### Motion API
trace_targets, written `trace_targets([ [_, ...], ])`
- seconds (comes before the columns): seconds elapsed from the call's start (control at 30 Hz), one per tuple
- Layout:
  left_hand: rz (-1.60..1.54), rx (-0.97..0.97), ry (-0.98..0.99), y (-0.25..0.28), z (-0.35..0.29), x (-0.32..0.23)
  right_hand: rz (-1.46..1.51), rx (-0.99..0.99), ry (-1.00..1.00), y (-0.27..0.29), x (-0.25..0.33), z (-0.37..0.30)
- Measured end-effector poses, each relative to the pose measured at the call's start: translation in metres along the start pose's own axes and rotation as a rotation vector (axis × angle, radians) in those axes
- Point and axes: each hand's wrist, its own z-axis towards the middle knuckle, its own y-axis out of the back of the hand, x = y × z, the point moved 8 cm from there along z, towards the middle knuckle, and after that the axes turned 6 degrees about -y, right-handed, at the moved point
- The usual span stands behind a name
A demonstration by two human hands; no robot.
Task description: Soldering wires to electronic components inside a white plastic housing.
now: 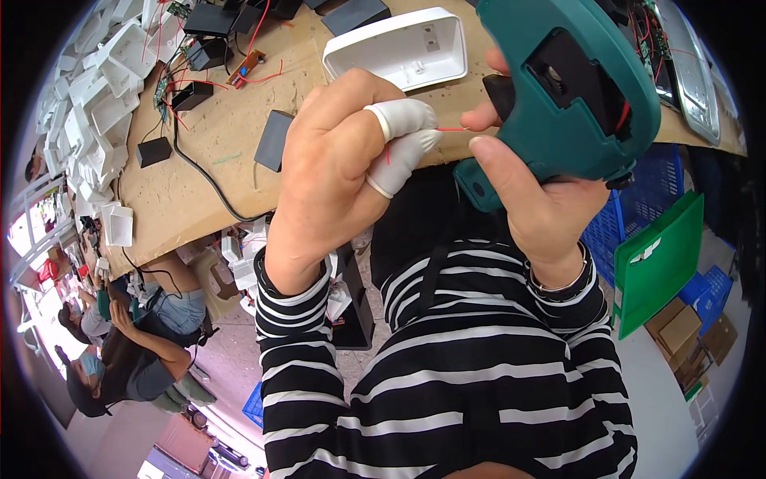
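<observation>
Here a thin red wire (451, 129) runs level between both hands, above the near edge of the wooden workbench (199, 188). The left hand (335, 160) pinches its left end between two fingertips in white rubber finger cots (403, 118). The right hand (531, 188) wraps closed around a green power tool (574, 80), thumb touching the wire's right end. A white plastic tray (399, 49) lies upside down just behind; black boxes (274, 140) sit further left.
</observation>
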Motion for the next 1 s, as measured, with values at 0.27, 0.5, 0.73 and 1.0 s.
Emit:
trace_targets([
  [0.27,0.034,0.061,-0.030,-0.002,0.000,-0.008,-0.023,-0.063,-0.010,0.000,0.007,-0.002],
  [0.5,0.043,0.113,-0.178,-0.007,-0.002,-0.019,-0.239,-0.149,0.121,0.000,0.014,-0.012],
  [0.73,0.283,-0.058,-0.110,0.006,-0.006,-0.004,0.237,-0.220,-0.065,0.021,-0.009,-0.007],
  [1.0,0.401,-0.139,-0.126,0.012,0.011,0.008,0.698,-0.138,-0.312,-0.003,-0.038,0.003],
])
